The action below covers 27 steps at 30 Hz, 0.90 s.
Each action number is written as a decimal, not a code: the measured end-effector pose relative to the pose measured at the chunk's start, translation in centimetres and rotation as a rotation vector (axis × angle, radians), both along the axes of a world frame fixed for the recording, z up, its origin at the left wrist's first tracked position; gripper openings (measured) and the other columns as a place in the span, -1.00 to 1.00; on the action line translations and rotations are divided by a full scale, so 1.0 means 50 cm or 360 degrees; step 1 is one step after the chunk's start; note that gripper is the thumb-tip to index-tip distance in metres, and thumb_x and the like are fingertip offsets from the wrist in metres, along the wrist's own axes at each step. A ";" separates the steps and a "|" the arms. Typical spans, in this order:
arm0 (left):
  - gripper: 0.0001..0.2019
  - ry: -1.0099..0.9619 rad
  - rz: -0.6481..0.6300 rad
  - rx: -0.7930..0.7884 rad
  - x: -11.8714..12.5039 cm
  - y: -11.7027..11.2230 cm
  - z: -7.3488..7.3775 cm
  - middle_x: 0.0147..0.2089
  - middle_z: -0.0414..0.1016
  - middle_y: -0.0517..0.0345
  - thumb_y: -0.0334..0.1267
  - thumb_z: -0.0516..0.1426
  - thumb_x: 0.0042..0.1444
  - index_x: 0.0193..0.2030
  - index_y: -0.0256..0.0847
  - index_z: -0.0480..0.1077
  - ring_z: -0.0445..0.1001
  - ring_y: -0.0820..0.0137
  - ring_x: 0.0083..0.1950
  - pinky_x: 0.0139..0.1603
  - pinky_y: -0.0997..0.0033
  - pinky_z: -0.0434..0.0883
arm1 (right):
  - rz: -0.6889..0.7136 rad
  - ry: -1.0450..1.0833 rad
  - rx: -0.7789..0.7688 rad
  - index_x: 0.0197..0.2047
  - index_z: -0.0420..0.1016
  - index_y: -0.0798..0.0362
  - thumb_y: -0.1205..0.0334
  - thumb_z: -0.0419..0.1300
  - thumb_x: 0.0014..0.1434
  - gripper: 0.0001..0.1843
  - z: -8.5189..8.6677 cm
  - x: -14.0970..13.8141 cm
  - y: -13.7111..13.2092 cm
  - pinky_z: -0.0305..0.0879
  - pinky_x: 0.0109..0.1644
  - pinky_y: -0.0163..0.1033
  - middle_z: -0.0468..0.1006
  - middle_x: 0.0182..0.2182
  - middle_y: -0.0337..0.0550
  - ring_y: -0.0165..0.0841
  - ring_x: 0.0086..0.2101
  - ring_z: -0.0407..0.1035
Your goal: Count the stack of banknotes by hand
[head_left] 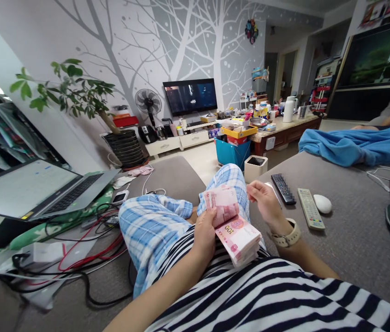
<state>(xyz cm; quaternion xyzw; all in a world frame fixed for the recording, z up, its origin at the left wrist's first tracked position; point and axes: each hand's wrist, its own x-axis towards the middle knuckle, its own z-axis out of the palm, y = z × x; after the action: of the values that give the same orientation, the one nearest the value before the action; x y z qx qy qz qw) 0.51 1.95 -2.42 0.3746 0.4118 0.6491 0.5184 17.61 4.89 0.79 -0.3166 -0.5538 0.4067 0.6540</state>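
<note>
A thick stack of red 100 banknotes (238,237) lies over my lap, its upper notes folded back away from me. My left hand (206,233) grips the stack at its left side, thumb across the fold. To the right of the notes, my right hand (263,203) is raised with its fingers curled and pressed together, apart from the stack. Whether anything small is between those fingertips cannot be made out. A beige wristwatch (287,234) is on my right wrist.
Right of me on the grey sofa (350,249) lie a black remote (283,189), a pale remote (310,209) and a white mouse (322,204). An open laptop (73,193) and tangled cables (87,263) are at left. A bin (255,169) stands ahead; another person's legs rest at far right.
</note>
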 end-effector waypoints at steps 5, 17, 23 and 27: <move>-0.68 -0.0218 -0.0213 -0.0119 0.005 -0.010 0.019 -0.28 0.61 0.02 -0.18 0.26 -0.12 -0.19 -0.24 0.49 0.57 0.18 -0.33 -0.19 0.11 0.48 | 0.0075 -0.0119 -0.0112 -0.56 0.27 0.05 -0.03 0.21 0.11 -0.61 -0.021 -0.032 0.005 0.03 -0.48 -0.31 0.24 -0.66 -0.33 -0.46 -0.58 0.11; -0.77 -0.0172 -0.0006 -0.0075 0.009 -0.013 0.029 -0.32 0.60 0.08 -0.16 0.23 -0.09 -0.33 -0.27 0.51 0.54 0.27 -0.30 -0.15 0.26 0.44 | -0.0130 -0.0307 0.0048 -0.55 0.27 0.05 0.07 0.15 0.17 -0.66 -0.032 -0.035 -0.001 0.02 -0.47 -0.29 0.24 -0.64 -0.33 -0.44 -0.56 0.12; -0.79 -0.0125 0.0142 -0.0094 0.001 0.000 0.016 -0.37 0.57 0.12 -0.13 0.20 -0.08 -0.41 -0.26 0.49 0.50 0.29 -0.29 -0.17 0.29 0.43 | -0.0063 -0.0177 0.0097 -0.50 0.34 0.06 0.07 0.19 0.14 -0.71 -0.023 -0.035 -0.019 0.06 -0.47 -0.31 0.28 -0.60 -0.30 -0.44 -0.54 0.13; -0.80 0.0013 0.0115 -0.0055 -0.004 0.002 0.013 -0.37 0.56 0.13 -0.13 0.16 -0.05 -0.43 -0.24 0.50 0.47 0.30 -0.29 -0.19 0.31 0.41 | 0.0088 -0.0114 0.0089 -0.46 0.40 0.07 0.06 0.22 0.12 -0.74 -0.020 -0.032 -0.024 0.09 -0.47 -0.31 0.32 -0.57 -0.27 -0.43 -0.53 0.16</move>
<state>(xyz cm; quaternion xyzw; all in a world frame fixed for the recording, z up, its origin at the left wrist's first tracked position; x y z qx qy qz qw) 0.31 2.07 -1.74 0.3531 0.4384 0.6586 0.4993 16.00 3.70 -0.19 -0.2971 -0.5965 0.3975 0.6309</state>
